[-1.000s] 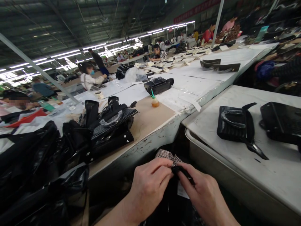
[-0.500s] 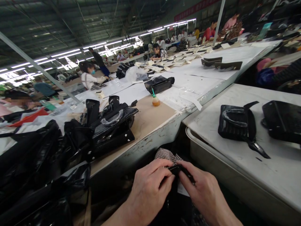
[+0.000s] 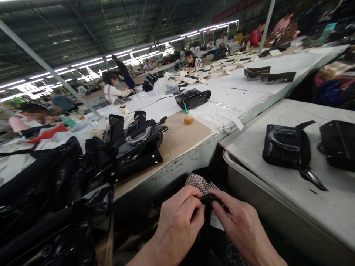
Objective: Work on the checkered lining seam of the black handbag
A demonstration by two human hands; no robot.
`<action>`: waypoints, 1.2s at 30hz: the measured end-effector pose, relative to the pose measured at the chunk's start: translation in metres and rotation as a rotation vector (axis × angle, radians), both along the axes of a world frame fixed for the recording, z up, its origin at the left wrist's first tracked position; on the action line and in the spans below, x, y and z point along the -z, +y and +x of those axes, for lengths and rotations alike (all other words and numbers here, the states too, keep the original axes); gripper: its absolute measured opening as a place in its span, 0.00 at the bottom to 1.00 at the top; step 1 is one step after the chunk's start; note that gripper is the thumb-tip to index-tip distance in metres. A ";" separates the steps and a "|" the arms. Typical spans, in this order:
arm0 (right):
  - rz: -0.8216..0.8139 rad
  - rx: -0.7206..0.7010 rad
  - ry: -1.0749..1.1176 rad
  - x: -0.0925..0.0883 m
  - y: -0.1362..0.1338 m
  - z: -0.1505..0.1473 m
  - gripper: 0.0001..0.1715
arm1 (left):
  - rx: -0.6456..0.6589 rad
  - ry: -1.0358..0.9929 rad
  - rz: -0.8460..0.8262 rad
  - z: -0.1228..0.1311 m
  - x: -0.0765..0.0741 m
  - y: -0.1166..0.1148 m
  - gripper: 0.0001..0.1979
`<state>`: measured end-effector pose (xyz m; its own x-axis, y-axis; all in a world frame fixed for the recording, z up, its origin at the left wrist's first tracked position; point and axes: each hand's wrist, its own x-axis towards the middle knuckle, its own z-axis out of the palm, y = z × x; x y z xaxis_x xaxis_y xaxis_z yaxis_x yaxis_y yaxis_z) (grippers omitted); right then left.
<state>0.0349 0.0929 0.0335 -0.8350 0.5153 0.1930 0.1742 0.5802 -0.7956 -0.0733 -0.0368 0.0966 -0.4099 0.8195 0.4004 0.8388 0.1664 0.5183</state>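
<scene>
My left hand and my right hand meet at the lower middle, in front of the table edge. Between thumbs and fingertips, both are closed on the glossy dark rim of a black bag. Most of that bag lies in shadow below my hands, so its shape is hard to make out. Behind my fingertips bulges a brown-and-white checked cloth. A white label shows under the rim, beside my right thumb.
Black bags and glossy black pieces are heaped on the left. A bottle of amber liquid with a green nozzle stands on brown board. More black bags lie on the right-hand table. Co-workers sit farther back.
The view has swung slightly left, so the tables and bags appear farther right. Both hands keep their pinch on the black rim, with only slight finger movement.
</scene>
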 end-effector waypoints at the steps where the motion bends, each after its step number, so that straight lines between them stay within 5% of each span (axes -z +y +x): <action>1: 0.004 -0.004 -0.002 0.000 0.000 0.000 0.20 | 0.010 0.001 -0.004 0.001 0.001 -0.001 0.08; 10: -0.005 -0.080 0.029 0.005 0.002 0.009 0.22 | -0.029 -0.187 -0.135 0.006 -0.011 -0.002 0.09; 15: -0.092 -0.134 0.093 0.004 0.001 0.008 0.19 | -0.102 -0.180 -0.003 0.005 -0.010 -0.003 0.08; 36: -0.501 -0.022 0.158 -0.005 -0.012 0.000 0.15 | -0.145 -0.200 -0.001 -0.002 -0.003 0.000 0.10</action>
<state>0.0348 0.0810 0.0383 -0.8275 0.5590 0.0516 0.0217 0.1237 -0.9921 -0.0749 -0.0372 0.1001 -0.5941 0.7467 0.2990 0.6870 0.2776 0.6715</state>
